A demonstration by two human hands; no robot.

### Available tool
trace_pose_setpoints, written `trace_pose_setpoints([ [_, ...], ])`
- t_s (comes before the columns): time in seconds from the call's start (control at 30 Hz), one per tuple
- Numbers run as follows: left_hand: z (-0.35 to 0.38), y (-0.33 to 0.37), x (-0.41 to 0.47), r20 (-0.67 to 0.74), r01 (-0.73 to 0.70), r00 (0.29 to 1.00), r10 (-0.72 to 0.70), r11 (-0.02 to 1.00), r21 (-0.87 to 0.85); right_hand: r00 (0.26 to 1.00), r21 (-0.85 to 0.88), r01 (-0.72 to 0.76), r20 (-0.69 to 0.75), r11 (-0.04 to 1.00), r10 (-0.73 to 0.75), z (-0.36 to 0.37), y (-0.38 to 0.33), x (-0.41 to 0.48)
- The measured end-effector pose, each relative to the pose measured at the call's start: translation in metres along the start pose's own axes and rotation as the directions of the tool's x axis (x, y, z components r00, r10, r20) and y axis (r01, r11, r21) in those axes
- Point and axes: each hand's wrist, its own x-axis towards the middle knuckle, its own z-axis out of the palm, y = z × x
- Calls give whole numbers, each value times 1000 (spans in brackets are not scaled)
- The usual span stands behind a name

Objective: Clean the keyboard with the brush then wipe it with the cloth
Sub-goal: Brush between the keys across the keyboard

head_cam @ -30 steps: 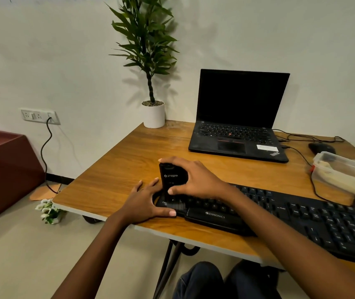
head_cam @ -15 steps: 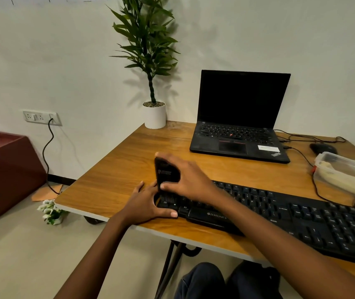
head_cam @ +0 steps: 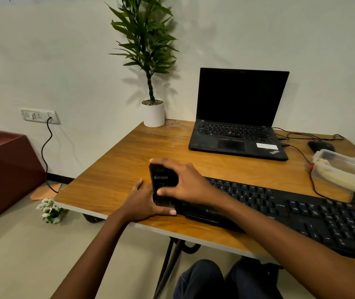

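Note:
A black keyboard (head_cam: 297,214) lies slantwise along the near edge of the wooden desk (head_cam: 129,169). My right hand (head_cam: 185,184) is shut on a black block-shaped brush (head_cam: 163,180) with a small logo, held upright with its bristles down on the keyboard's left end. My left hand (head_cam: 144,203) presses on that left end, thumb along the front edge, steadying the keyboard. No cloth can be made out for certain.
An open black laptop (head_cam: 237,134) sits at the back, a potted plant (head_cam: 153,113) in the back left corner. A mouse (head_cam: 320,145), cables and a clear plastic box (head_cam: 344,171) occupy the right. A brown cabinet (head_cam: 6,167) stands on the floor, left.
The brush in my right hand has shifted slightly left and tilted over the keyboard's left end. My left hand stays in place.

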Motion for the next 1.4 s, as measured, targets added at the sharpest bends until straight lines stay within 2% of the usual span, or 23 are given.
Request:
trace_pose_setpoints([
  [0.07,-1,0,0,-1,14,1000,-14,1000,7,994,12,-56,-98,998,57,-14,5,6],
  [0.13,-2,1,-1,3,36,999,-36,999,27,986,-66,-73,-152,995,62,-18,11,3],
  [0.23,0,-1,0,-7,6,1000,-6,1000,24,999,-138,-4,-34,990,0,2,7,-11],
  [0.3,0,-2,1,-6,-8,1000,8,999,33,999,-90,15,49,996,-11,3,1,-10],
  [0.33,0,-1,1,-1,-4,1000,4,999,37,999,-37,-4,43,999,5,-3,-1,-7],
  [0.4,-2,1,-1,18,26,999,-27,999,33,995,20,-69,-71,997,71,-22,3,-3],
  [0.47,-5,4,-3,30,50,998,-51,998,29,978,-15,-111,-182,994,106,-31,9,-10],
  [0.57,-3,-1,0,24,45,999,-46,999,23,989,-113,-79,-137,990,63,-15,7,-36],
  [0.67,-1,-5,1,26,48,998,-49,998,36,993,-46,-70,-97,996,66,-14,2,-43],
  [0.73,-2,-2,0,36,62,997,-63,998,34,982,-16,-101,-162,995,97,-26,4,-35],
  [0.83,-5,2,-2,42,72,996,-74,996,48,958,-72,-112,-272,991,88,-27,7,-34],
  [0.93,-6,4,-2,32,77,996,-78,996,38,981,-132,-107,-178,985,82,-9,5,-47],
  [1.0,-5,4,-3,44,84,995,-86,995,45,984,-83,-125,-135,989,113,-15,3,-46],
  [1.07,-4,0,-1,42,86,995,-88,995,56,966,-26,-186,-185,982,178,-28,5,-37],
  [1.17,-2,-4,1,33,93,995,-96,994,63,920,-40,-236,-331,971,210,-31,6,-35],
  [1.3,-1,-1,1,26,98,995,-100,993,61,947,-183,-229,-270,956,175,-7,-5,-53],
  [1.4,-2,0,0,23,97,995,-98,994,51,931,-60,-298,-238,953,276,-16,-5,-45],
])
